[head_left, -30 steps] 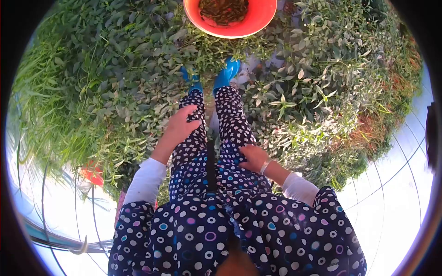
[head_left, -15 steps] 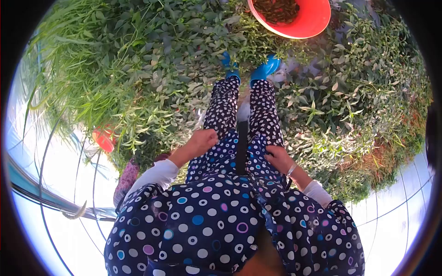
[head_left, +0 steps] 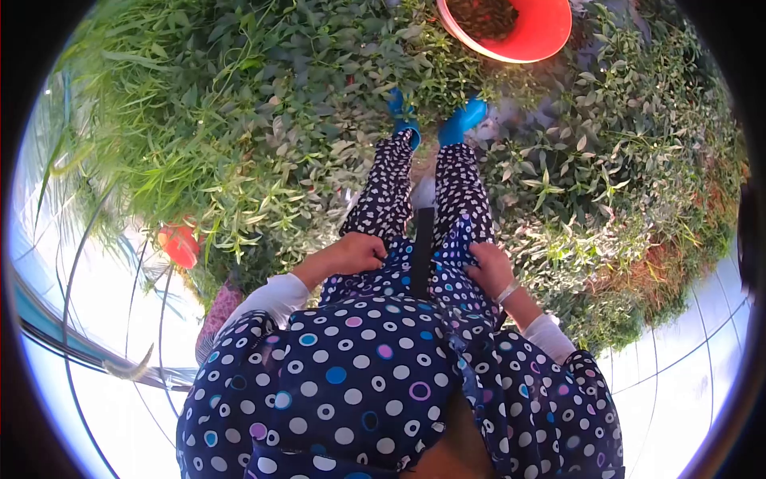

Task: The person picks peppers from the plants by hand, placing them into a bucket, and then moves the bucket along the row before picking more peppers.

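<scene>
My left hand (head_left: 361, 253) is closed at the front of the dark blue polka-dot garment (head_left: 355, 363), its curled fingers pinching the cloth over my left thigh. On the other side my right hand (head_left: 490, 270), with a bracelet (head_left: 507, 292) at the wrist, is closed on the garment's edge over my right thigh. A dark strap (head_left: 421, 255) hangs between my legs. Below the garment, patterned trousers (head_left: 460, 180) lead down to blue shoes (head_left: 463, 121).
Leafy green plants (head_left: 550, 188) surround my legs, with tall grass (head_left: 132, 104) at the left. A red bucket (head_left: 545, 32) holding small dark items stands ahead. Another red object (head_left: 180, 243) and a pink patterned sleeve (head_left: 221, 310), apparently another person's, show at the left.
My left hand has moved slightly down and right, onto the garment. My right hand has shifted a little to the right. The strap leans more, and the view has moved slightly.
</scene>
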{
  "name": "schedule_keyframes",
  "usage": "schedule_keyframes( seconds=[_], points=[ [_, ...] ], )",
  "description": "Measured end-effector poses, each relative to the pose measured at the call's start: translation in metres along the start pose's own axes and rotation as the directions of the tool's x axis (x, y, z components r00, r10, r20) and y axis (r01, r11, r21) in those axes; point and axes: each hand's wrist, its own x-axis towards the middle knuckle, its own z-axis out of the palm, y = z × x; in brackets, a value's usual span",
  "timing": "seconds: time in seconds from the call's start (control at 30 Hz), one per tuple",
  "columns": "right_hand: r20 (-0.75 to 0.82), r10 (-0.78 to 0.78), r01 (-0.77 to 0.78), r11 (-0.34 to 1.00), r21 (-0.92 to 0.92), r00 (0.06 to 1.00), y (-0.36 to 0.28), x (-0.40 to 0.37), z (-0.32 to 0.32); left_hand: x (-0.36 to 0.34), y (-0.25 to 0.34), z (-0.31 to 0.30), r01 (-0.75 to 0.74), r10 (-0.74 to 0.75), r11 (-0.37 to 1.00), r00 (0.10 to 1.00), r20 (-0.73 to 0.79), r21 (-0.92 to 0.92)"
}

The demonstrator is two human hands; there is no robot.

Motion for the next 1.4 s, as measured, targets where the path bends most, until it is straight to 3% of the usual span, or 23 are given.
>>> schedule_keyframes(
  seconds=[0.07,0.13,0.33,0.4,0.43,0.47,0.53,0.57,0.6,0.67,0.7,0.73,0.8,0.83,0.87,0.93,1.0,1.07,1.13,1.2,1.27,1.37,1.4],
  points=[
    [-0.092,-0.171,0.146,0.962,-0.229,0.981,-0.011,-0.003,0.004,-0.002,0.003,-0.001,-0.007,0.007,1.0,0.999,0.045,0.015],
    [0.051,-0.065,0.078,0.951,-0.298,0.997,-0.009,0.002,0.016,0.002,0.001,0.003,0.048,-0.052,0.997,0.996,0.067,0.06],
    [0.155,-0.082,0.093,0.993,-0.069,0.985,0.04,0.013,0.065,0.013,-0.019,0.022,0.036,-0.035,0.997,0.999,-0.01,0.062],
    [0.169,0.0,-0.023,0.991,0.133,0.986,0.039,0.002,0.066,0.01,-0.012,0.022,0.053,-0.052,0.993,0.999,-0.011,0.106],
    [0.264,0.047,-0.12,0.956,0.267,0.963,0.034,-0.002,0.048,0.013,-0.01,0.024,0.099,-0.098,0.993,0.995,-0.02,0.069],
    [0.248,0.047,-0.116,0.955,0.274,0.968,0.039,-0.013,0.051,0.014,-0.004,0.024,0.093,-0.092,0.992,0.996,-0.02,0.087],
    [0.367,-0.225,0.047,0.899,0.436,0.903,0.049,-0.039,0.062,0.018,0.012,0.021,0.067,-0.079,0.979,0.995,0.055,0.191],
    [0.472,-0.228,0.029,0.92,0.392,0.852,0.044,-0.044,0.055,0.017,0.028,0.016,0.035,-0.068,0.978,0.986,0.154,0.205],
    [0.455,-0.232,0.033,0.915,0.403,0.86,0.041,-0.048,0.05,0.016,0.045,0.012,0.034,-0.071,0.974,0.985,0.159,0.225],
    [0.484,-0.105,-0.128,0.896,0.425,0.869,0.039,-0.054,0.044,0.017,0.075,0.004,0.024,-0.15,0.933,0.933,0.327,0.359],
    [0.417,-0.133,-0.041,0.923,0.383,0.899,0.051,-0.052,0.062,0.021,0.084,-0.001,0.012,-0.147,0.934,0.924,0.353,0.357],
    [0.462,-0.134,-0.071,0.914,0.4,0.876,0.046,-0.047,0.056,0.029,0.097,-0.009,0.0,-0.148,0.924,0.923,0.356,0.383],
    [0.459,-0.181,-0.066,0.88,0.471,0.87,0.053,-0.039,0.061,0.045,0.117,-0.016,0.022,-0.103,0.978,0.916,0.387,0.209],
    [0.452,-0.182,-0.072,0.87,0.488,0.873,0.05,-0.037,0.057,0.061,0.12,-0.019,-0.029,-0.023,0.991,0.926,0.377,0.132],
    [0.419,-0.146,-0.097,0.857,0.506,0.896,0.046,-0.033,0.043,0.071,0.15,-0.022,0.186,-0.176,0.983,0.923,0.341,0.005],
    [0.376,-0.11,-0.118,0.838,0.533,0.92,0.061,-0.01,0.034,0.115,0.135,-0.021,-0.024,0.029,0.999,0.973,0.229,-0.024],
    [0.137,-0.09,-0.021,0.759,0.65,0.986,0.091,0.021,0.04,0.161,0.127,-0.023,-0.056,0.053,0.998,0.996,0.077,0.04],
    [-0.128,0.144,0.042,0.491,0.87,0.981,0.116,0.063,0.034,0.212,0.115,-0.021,-0.057,0.05,0.969,0.998,-0.032,-0.242],
    [-0.321,0.321,0.228,0.295,0.928,0.891,0.151,0.117,0.021,0.256,0.097,-0.019,-0.029,0.021,0.984,0.999,-0.048,-0.177],
    [-0.21,0.582,0.26,-0.003,0.966,0.786,0.173,0.172,-0.001,0.3,0.08,-0.015,-0.004,-0.007,0.924,1.0,-0.026,-0.383],
    [-0.024,0.685,0.292,-0.279,0.915,0.728,0.2,0.226,-0.01,0.336,0.066,-0.007,0.063,-0.049,0.884,0.998,0.042,-0.463],
    [0.133,0.776,0.328,-0.407,0.853,0.616,0.257,0.287,0.024,0.373,0.06,-0.009,0.184,-0.154,0.899,0.982,0.105,-0.399],
    [0.055,0.849,0.102,-0.127,0.987,0.526,0.313,0.303,0.043,0.383,0.051,-0.01,0.2,-0.167,0.895,0.979,0.117,-0.4]
  ],
)
